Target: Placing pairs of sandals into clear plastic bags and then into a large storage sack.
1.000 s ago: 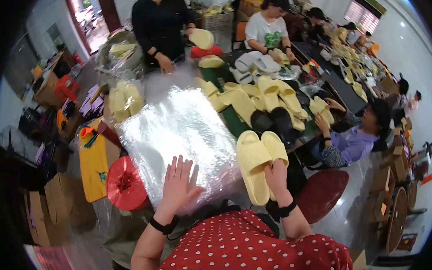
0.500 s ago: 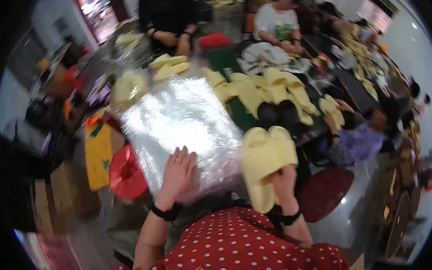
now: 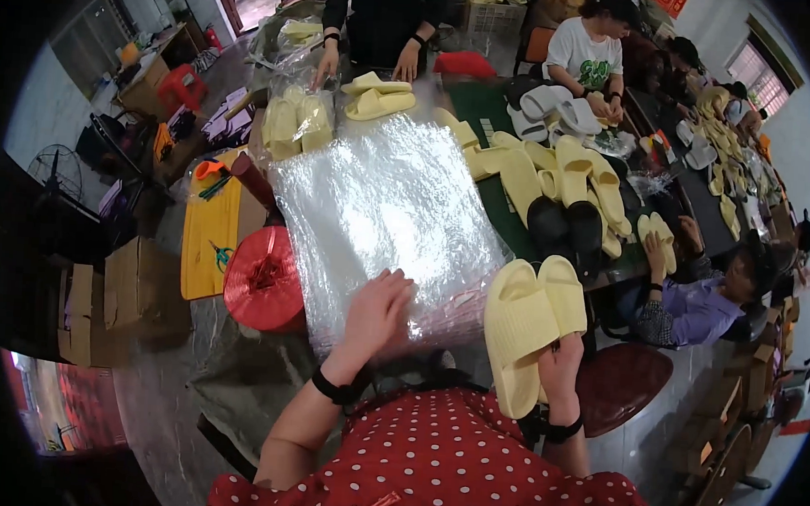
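A stack of clear, shiny plastic bags (image 3: 384, 206) lies in front of me. My left hand (image 3: 379, 311) rests on its near part with the fingers stretched out, holding nothing that I can see. To the right of the stack, my right hand (image 3: 561, 364) grips a pair of pale yellow slippers (image 3: 522, 319) near their heel end. The pair is held side by side, toes pointing away from me. Part of my right hand's grip is hidden behind the slippers.
More yellow slippers (image 3: 571, 170) and black slippers (image 3: 562, 229) lie on the green table top (image 3: 495, 203). Left of the bags are a red twine roll (image 3: 266, 287) and scissors (image 3: 222, 256) on a yellow board (image 3: 204, 284). Co-workers sit or stand around; a dark red stool (image 3: 625, 388) stands right.
The view has shifted, so most things appear further right. My right hand still holds the slippers and my left hand stays on the bags. The person opposite has spread their hands apart.
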`<state>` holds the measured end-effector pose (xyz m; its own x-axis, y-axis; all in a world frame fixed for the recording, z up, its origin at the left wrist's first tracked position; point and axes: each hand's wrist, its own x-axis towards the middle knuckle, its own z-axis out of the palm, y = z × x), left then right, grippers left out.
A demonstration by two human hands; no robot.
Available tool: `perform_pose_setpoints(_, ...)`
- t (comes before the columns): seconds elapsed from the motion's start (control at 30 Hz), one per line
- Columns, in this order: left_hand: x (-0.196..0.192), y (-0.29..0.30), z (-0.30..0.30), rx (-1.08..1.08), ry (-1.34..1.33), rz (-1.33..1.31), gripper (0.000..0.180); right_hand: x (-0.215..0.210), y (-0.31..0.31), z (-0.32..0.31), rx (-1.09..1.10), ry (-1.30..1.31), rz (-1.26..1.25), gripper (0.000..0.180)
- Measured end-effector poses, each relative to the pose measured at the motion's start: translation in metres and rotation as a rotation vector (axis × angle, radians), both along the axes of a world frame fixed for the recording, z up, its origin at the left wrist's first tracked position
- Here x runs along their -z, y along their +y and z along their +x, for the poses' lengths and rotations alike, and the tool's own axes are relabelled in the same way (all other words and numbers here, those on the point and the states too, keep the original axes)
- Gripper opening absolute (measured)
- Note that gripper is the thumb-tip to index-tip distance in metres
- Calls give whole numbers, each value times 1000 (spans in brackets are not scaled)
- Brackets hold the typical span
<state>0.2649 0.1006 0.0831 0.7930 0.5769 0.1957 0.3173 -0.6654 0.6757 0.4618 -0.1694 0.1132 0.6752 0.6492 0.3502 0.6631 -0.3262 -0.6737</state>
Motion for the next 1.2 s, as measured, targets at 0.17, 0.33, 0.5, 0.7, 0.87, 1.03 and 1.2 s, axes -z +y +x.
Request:
perform_pose_setpoints(0.17,1,27,6,-170,-170,-708,36,-28,15,-20,-155,163,60,42)
perform_pose_setpoints(0.33,-7,40,12,-73,-140,-730,40,-33,57,-41,-420,-13,-330,36)
perform_pose_setpoints(0.5,-40,43,7,37,-100,-1055,39,-14,82,-40,-417,-92,-474,25)
perform_pose_setpoints(0.7,-56,27,3,206,-34,-309,34,-19,88,-54,-358,-152,-446,23)
perform_pose_setpoints(0.87,-76,6,3,328,-72,205,33,-18,119,-61,-292,-201,-400,21)
perform_pose_setpoints(1.03,-87,-15,1,456,-129,70,39,39,158,-45,-361,46,-211,19)
perform_pose_setpoints(1.2,-95,-26,-18,539,-127,-15,38,21,222,-33,-361,-568,-236,21)
